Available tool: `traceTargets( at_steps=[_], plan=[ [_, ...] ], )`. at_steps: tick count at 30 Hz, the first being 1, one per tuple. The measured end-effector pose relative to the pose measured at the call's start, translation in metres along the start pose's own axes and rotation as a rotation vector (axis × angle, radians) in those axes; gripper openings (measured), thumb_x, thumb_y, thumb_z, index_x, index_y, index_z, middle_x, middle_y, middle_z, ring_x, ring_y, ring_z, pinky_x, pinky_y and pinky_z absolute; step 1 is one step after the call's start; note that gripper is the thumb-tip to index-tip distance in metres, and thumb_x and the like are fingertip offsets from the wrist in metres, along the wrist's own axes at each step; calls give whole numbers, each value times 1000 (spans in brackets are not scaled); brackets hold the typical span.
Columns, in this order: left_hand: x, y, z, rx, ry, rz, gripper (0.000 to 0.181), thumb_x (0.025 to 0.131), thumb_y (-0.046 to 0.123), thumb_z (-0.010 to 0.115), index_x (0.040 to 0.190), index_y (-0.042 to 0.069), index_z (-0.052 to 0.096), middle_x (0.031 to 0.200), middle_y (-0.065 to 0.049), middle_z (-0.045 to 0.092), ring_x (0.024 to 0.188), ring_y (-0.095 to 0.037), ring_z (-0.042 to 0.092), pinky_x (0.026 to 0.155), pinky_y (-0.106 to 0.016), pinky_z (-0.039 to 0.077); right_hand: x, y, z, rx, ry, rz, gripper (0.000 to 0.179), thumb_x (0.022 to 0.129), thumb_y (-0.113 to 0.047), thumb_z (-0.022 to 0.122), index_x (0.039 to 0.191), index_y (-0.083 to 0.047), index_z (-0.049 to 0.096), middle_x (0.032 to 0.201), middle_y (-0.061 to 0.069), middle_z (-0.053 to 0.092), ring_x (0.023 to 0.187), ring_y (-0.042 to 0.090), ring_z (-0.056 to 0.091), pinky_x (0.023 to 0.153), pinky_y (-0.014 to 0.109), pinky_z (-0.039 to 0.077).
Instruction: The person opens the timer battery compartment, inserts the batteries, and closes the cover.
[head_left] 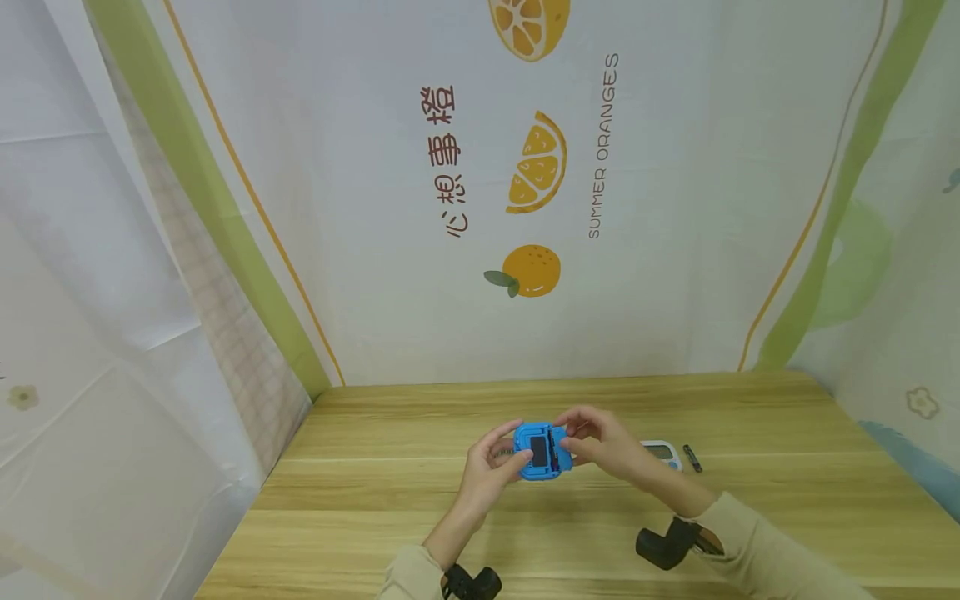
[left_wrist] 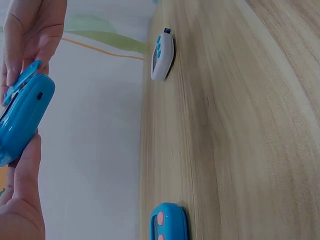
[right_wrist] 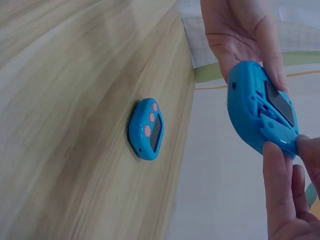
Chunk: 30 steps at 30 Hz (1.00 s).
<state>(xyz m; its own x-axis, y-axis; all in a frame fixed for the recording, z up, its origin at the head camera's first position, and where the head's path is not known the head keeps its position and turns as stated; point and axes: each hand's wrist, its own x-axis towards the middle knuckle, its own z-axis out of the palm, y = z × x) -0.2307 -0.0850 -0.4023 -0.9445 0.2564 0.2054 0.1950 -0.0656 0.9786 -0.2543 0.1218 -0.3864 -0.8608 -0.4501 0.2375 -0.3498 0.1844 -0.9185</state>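
The blue device (head_left: 538, 454) is held up off the tabletop (head_left: 375, 500), between the two grips, its back turned toward the head camera. On that back, a dark panel (right_wrist: 279, 102) sits on the side of the left grip (head_left: 489, 468), and beside it, toward the right grip (head_left: 600, 442), an open slot (head_left: 555, 450) runs crosswise to the line joining the two grips. The blue cover (right_wrist: 280, 132) lies at the slot's right-grip side, its long edge roughly along the slot, standing at an angle to the body.

The right grip is the nearer to cover and slot: thumb and fingers pinch the cover. The left grip holds the body from the opposite side, thumb on the back. Any move of the cover would, in my judgement, turn on this angle between cover and slot; whether one edge is seated cannot be told, nor what the slot contains.

Farther out, a second blue device (right_wrist: 146, 129) with pink buttons lies on the tabletop below the held one. A white device (head_left: 662, 454) lies beyond the right grip, on the side away from the left, and a small dark cylinder (head_left: 692, 458) lies just past it.
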Motion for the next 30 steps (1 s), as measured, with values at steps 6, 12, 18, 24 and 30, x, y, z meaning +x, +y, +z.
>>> traceTargets(
  at_steps=[6, 12, 18, 24, 30],
  plan=[
    [6, -16, -1, -17, -1, 11, 46, 85, 10, 59, 128, 3, 44, 99, -13, 57, 84, -21, 62, 68, -31, 53, -1, 2, 5, 25, 43, 29, 28, 85, -9, 59, 109, 4, 52, 89, 12, 46, 82, 24, 53, 65, 41, 53],
    [6, -18, 0, -24, 9, 12, 47, 85, 10, 60, 129, 3, 44, 98, -12, 58, 84, -18, 62, 69, -30, 53, 0, 6, 8, 33, 73, 46, 28, 85, -9, 60, 109, 3, 52, 89, 11, 47, 82, 23, 54, 64, 38, 54],
    [6, -18, 0, -22, 17, 11, 47, 85, 10, 60, 129, 4, 44, 99, -16, 59, 84, -20, 62, 69, -30, 53, -1, 7, 9, 55, 79, 59, 30, 84, -10, 61, 110, 3, 51, 89, 12, 46, 80, 23, 54, 64, 41, 53],
    [6, -18, 0, -17, 17, 8, 46, 84, 10, 60, 128, 4, 45, 97, -15, 60, 82, -17, 62, 69, -30, 53, -1, 11, 9, 91, 81, 73, 31, 84, -9, 60, 111, 3, 50, 89, 11, 46, 79, 22, 55, 64, 41, 53],
    [6, -18, -1, -5, 3, 24, 45, 85, 11, 60, 127, 4, 46, 97, -16, 60, 82, -18, 62, 69, -31, 53, -1, 15, 8, 95, 66, 84, 37, 84, -14, 62, 113, 4, 48, 91, 13, 49, 80, 23, 57, 65, 42, 53]
  ],
)
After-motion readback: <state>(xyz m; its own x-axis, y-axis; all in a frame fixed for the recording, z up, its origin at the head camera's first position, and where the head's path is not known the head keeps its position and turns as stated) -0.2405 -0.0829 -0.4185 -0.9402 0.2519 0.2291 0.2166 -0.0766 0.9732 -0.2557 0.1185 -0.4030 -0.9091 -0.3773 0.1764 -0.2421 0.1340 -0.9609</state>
